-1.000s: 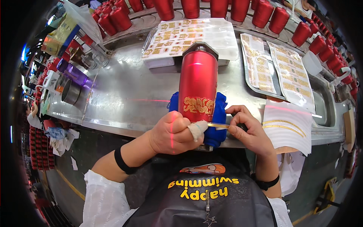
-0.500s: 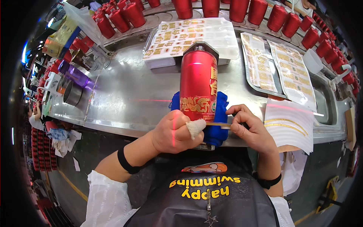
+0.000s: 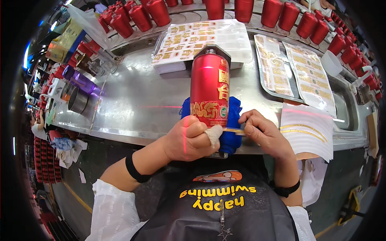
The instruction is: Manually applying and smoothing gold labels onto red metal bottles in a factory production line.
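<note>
A red bottle (image 3: 210,90) lay on its side on a blue cradle (image 3: 230,120) at the near edge of the steel workbench (image 3: 136,100), its neck pointing away from the person and its base just ahead of both hands. The left hand (image 3: 189,140) was curled closed against the bottle's base end, its bandaged thumb (image 3: 213,134) pressing one end of a thin gold strip label (image 3: 234,130) — the right hand (image 3: 261,132) pinched the other end between fingertips. The strip ran straight between the two hands, just below the bottle's gold band. To the right, touching nothing, lay a white sheet of gold strips (image 3: 307,130); farther back sat sheets of gold labels (image 3: 201,36) and a row of red bottles (image 3: 281,16).
</note>
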### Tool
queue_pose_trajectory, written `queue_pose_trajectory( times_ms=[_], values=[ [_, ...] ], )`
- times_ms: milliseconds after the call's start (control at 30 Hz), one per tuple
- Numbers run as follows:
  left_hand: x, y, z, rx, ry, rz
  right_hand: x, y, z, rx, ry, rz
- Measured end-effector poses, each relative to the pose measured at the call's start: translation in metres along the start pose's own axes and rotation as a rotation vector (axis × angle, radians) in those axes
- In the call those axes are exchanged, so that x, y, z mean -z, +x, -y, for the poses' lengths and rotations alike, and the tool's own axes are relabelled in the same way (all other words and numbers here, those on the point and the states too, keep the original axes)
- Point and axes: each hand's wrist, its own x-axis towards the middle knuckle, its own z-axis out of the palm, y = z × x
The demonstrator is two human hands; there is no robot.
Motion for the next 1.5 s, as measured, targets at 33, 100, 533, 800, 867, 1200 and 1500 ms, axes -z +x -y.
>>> queue_pose_trajectory(
  times_ms=[33, 100, 533, 800, 867, 1200, 1500],
  values=[
    [0.001, -0.001, 0.002, -0.007, -0.015, 0.027, 0.001, 0.000, 0.000, -0.004, 0.016, 0.008],
    [0.005, -0.004, 0.001, 0.115, -0.128, 0.002, 0.002, 0.000, 0.000, 0.040, 0.009, 0.027],
    [-0.007, -0.016, 0.000, 0.042, -0.046, -0.009, 0.004, 0.003, -0.001, 0.030, 0.010, 0.059],
    [-0.003, -0.011, -0.008, 0.116, 0.032, -0.051, 0.005, 0.005, 0.001, -0.102, 0.141, 0.076],
    [-0.007, -0.008, -0.005, 0.054, 0.062, -0.087, 0.005, 0.005, 0.000, -0.126, 0.181, 0.069],
    [-0.005, -0.018, -0.006, 0.141, -0.043, -0.056, 0.007, 0.006, -0.002, 0.011, 0.026, 0.088],
    [-0.003, -0.004, -0.001, 0.005, 0.052, -0.045, 0.005, 0.008, 0.000, 0.034, 0.007, 0.076]
  ],
)
